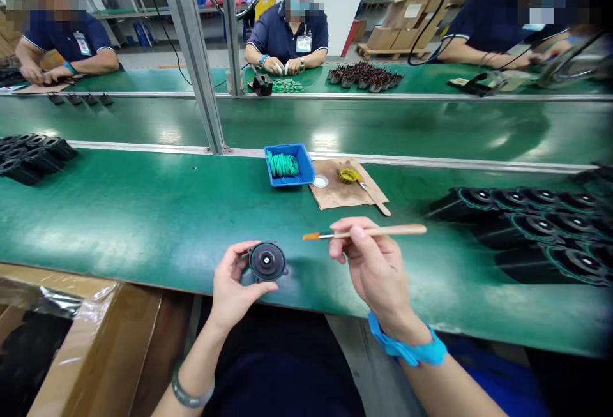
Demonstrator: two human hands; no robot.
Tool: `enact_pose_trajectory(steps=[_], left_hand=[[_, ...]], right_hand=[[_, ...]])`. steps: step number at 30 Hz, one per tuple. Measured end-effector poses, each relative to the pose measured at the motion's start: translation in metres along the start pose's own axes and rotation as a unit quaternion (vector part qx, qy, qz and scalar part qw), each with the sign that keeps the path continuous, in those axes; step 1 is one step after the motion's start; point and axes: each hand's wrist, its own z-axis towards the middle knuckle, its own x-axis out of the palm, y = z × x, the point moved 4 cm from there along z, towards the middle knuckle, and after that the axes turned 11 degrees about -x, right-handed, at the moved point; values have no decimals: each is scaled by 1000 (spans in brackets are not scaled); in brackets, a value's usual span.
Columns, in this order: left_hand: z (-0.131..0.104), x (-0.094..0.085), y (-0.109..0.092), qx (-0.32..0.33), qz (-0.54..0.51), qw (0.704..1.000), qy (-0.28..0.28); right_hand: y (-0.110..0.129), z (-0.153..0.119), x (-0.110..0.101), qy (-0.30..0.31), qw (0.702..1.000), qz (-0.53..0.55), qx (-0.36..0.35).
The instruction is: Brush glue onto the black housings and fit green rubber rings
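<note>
My left hand (pixel 234 286) is closed around the left side of a round black part (pixel 267 261) with a thin green ring and a pale centre, near the table's front edge. In my right hand (pixel 373 264) is a small paintbrush (pixel 393 230), gripped by its wooden handle. Its orange bristles point left, toward the round part but apart from it. Beyond the hands, a blue bin (pixel 291 178) holds green rings (pixel 282 164). Beside it, a cardboard sheet (pixel 330 198) carries a yellow-rimmed small container (pixel 348 175), a white disc (pixel 320 181) and a second brush (pixel 376 198).
Rows of black housings (pixel 541 225) with green rings stand at right; more black housings (pixel 33 156) sit at far left. A metal post (pixel 194 53) rises behind the bin. An open cardboard box (pixel 105 340) is at lower left. Several co-workers sit across the line.
</note>
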Motion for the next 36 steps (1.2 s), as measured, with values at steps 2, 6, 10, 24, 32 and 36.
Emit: enact_pose_trajectory(steps=[2,6,10,24,32,36], left_hand=[[1,0,-1,-24,-45,999,6],[-2,1,-5,-29,-62,998,8],[-9,4,-10,-2,-8,1000,3],[-23,7,-14,37,40,998,36],[-18,16,-12,81,91,985,119],[-13,25,-13,94,91,981,145]], right_hand=[[-1,-2,-2,8,1000,14,5],[1,-7,1,68,996,-62,0],[3,-16,12,151,972,-176,-44],[20,-31,21,274,933,-169,-162],[12,-36,20,366,914,-143,-102],[8,-43,13,352,918,-165,-73]])
